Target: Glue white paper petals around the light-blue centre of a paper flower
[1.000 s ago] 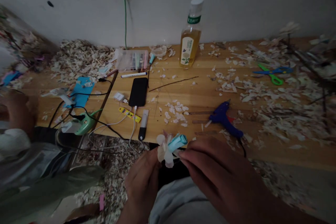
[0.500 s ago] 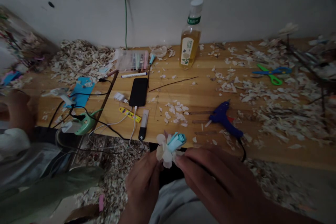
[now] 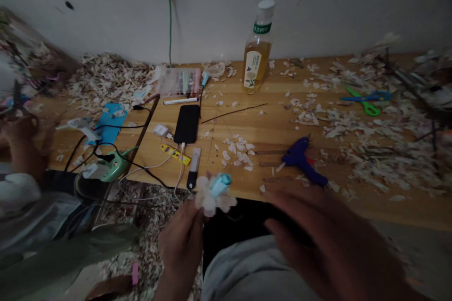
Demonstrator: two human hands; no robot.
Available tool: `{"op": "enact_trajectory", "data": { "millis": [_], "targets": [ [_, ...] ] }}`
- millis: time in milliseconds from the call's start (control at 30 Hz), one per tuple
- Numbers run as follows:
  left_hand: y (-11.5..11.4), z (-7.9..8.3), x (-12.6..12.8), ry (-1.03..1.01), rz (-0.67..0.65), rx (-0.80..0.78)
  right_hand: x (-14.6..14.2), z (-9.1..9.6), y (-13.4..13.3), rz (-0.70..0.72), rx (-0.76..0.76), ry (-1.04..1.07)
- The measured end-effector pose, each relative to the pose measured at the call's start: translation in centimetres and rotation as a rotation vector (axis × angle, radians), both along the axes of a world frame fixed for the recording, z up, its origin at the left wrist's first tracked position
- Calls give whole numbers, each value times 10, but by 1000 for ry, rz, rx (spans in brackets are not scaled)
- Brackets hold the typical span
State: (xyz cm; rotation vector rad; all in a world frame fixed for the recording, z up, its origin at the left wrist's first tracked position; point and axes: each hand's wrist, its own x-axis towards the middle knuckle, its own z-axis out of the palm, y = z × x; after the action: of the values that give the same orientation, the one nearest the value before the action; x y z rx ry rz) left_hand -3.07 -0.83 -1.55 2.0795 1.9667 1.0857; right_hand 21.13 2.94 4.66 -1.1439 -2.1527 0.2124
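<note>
- Wooden tabletop [image 3: 268, 122] runs along a pale wall, strewn with whitish scraps, and I sit at its near edge.
- My left hand [image 3: 181, 244] has its grip closed on the base of a small paper flower [image 3: 213, 193], pale petals around a rolled light-blue centre, held up just in front of the tabletop's near edge.
- My right hand [image 3: 328, 240] is blurred, fingers spread loose and holding nothing, apart from the flower to its right and low over my lap.
- Just beyond that hand lies a blue glue gun [image 3: 302, 160] on the tabletop, its nozzle pointing left.
- Just behind the flower lie a utility knife [image 3: 193, 168] and a black phone [image 3: 187, 123] with a white cable plugged in.
- Further back stand a bottle [image 3: 257, 51] of yellowish liquid by the wall and a clear case of pens [image 3: 178, 81] to its left.
- Green-and-blue scissors [image 3: 367, 100] lie far right among the scraps.
- At the left edge another person's hand [image 3: 23, 143] shows above a pale sleeve.
</note>
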Motion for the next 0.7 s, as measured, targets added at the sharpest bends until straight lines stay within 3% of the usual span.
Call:
{"op": "enact_trajectory", "data": {
  "millis": [67, 167, 267, 367, 500, 600, 700],
  "targets": [
    [0, -8, -14, -15, 168, 30, 19, -12, 9, -170, -41, -38],
    [0, -20, -30, -52, 300, 0, 50, -55, 25, -376, -126, -310],
    [5, -26, -29, -104, 256, -51, 71, -104, 37, -480, -221, -613],
    [12, -24, -21, -99, 133, -46, 81, -134, 45, -569, -286, -705],
    [19, -19, -16, 16, -30, 35, 89, -140, 52, -529, -305, -719],
    [21, -18, -19, 52, -80, 73, 88, -130, 51, -521, -262, -680],
    [24, -25, -22, 66, -81, 79, 71, -112, 50, -521, -121, -524]
  ]
}}
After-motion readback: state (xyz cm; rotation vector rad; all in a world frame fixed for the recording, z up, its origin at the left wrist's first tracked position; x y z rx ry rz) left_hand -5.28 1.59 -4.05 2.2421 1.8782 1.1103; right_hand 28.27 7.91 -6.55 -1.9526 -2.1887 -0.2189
